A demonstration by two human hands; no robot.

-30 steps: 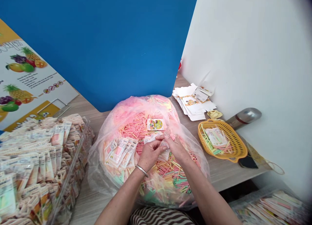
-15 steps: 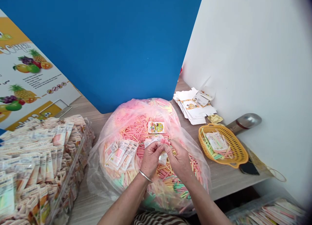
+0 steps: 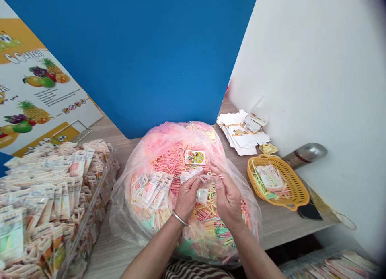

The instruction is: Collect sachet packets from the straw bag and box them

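A small clear packet [image 3: 205, 180] is pinched between the thumb and fingers of my left hand [image 3: 187, 196], its mouth gaping. My right hand [image 3: 228, 194] is beside it, fingers stretched out and thumb apart, close to the packet's edge; whether they touch I cannot make out. Both hands are above a big translucent bag [image 3: 120, 214] of thin pink, yellow and green sticks [image 3: 164, 160]. On the sticks lie several filled sachets [image 3: 152, 188] at the left and a printed sachet [image 3: 195, 157] behind my hands. Another clear sachet [image 3: 202, 195] shows between my wrists.
At the left stands a clear bin [image 3: 87, 214] heaped with filled sachets. A yellow basket [image 3: 297, 182] holding sticks and sachets is at the right, near a metal cylinder [image 3: 310, 152]. Flat white cartons [image 3: 241, 136] are stacked behind it. A blue panel [image 3: 157, 61] rises at the back.
My right hand has opened and drawn slightly right, away from my left. The pink sticks pinched at the fingertips before no longer show plainly; the packet's open mouth does. The view has shifted slightly.
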